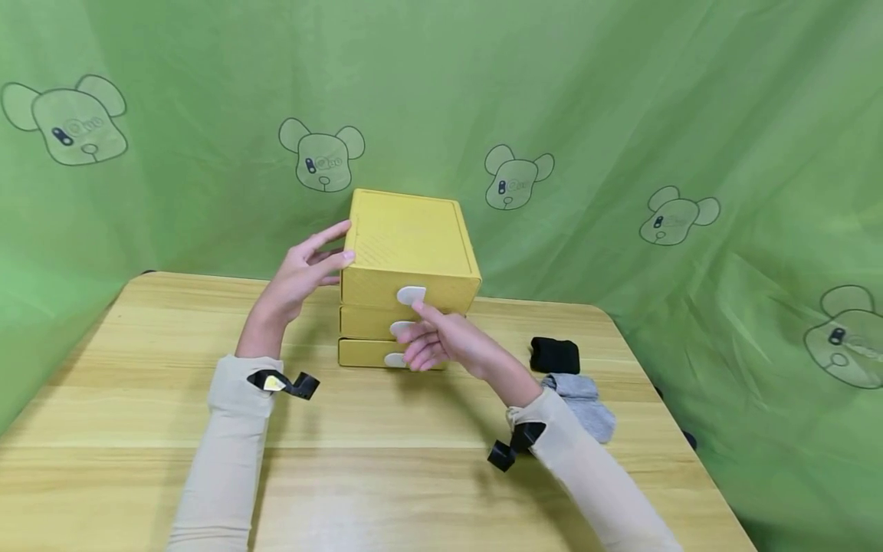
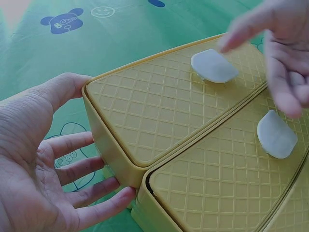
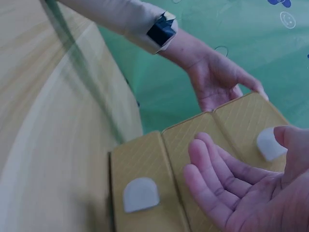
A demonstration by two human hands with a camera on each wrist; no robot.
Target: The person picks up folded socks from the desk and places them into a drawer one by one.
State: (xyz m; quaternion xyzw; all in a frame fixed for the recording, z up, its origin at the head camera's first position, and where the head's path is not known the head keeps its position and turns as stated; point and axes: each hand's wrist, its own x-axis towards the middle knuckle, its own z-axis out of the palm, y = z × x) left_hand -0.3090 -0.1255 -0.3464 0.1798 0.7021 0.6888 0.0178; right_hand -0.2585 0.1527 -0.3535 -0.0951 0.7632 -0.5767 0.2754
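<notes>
A yellow three-drawer storage box (image 1: 414, 230) stands on the wooden table, each drawer front bearing a white tab handle. My left hand (image 1: 293, 280) lies along the box's left side. In the left wrist view, its spread fingers (image 2: 79, 169) touch the side wall of the top drawer. My right hand (image 1: 455, 341) is in front of the drawers, fingers loosely bent and holding nothing. Its thumb is close to the top handle (image 2: 215, 66); whether they touch, I cannot tell. The middle handle (image 2: 276, 134) is near those fingers. All drawers look closed.
Right of the box lie a folded black cloth item (image 1: 555, 355) and a folded grey cloth item (image 1: 582, 410), partly behind my right forearm. A green curtain (image 1: 428, 92) with printed bear heads hangs behind the table (image 1: 372, 475).
</notes>
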